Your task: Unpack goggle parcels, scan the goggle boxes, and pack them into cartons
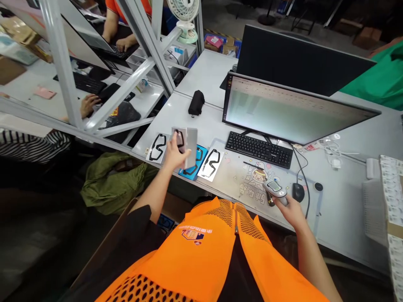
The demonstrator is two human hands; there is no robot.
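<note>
My left hand [175,156] is closed around a small flat box [191,144] with a grey side and a dark glasses-like shape on its face. The box is held tilted above a row of boxes at the desk's front edge. Among these are a white box [156,147], a blue box [197,163] and another white box [211,165], each printed with a black glasses-like frame. Over the desk mat, my right hand [290,209] grips a grey handheld barcode scanner [276,188] with a small screen on top.
A lit monitor [283,111] stands behind a black keyboard [259,149]. A mouse [298,192] and its cable lie right of the scanner. A black pouch [196,103] rests farther back. Metal frame bars [126,90] border the left side; other people's hands work beyond them.
</note>
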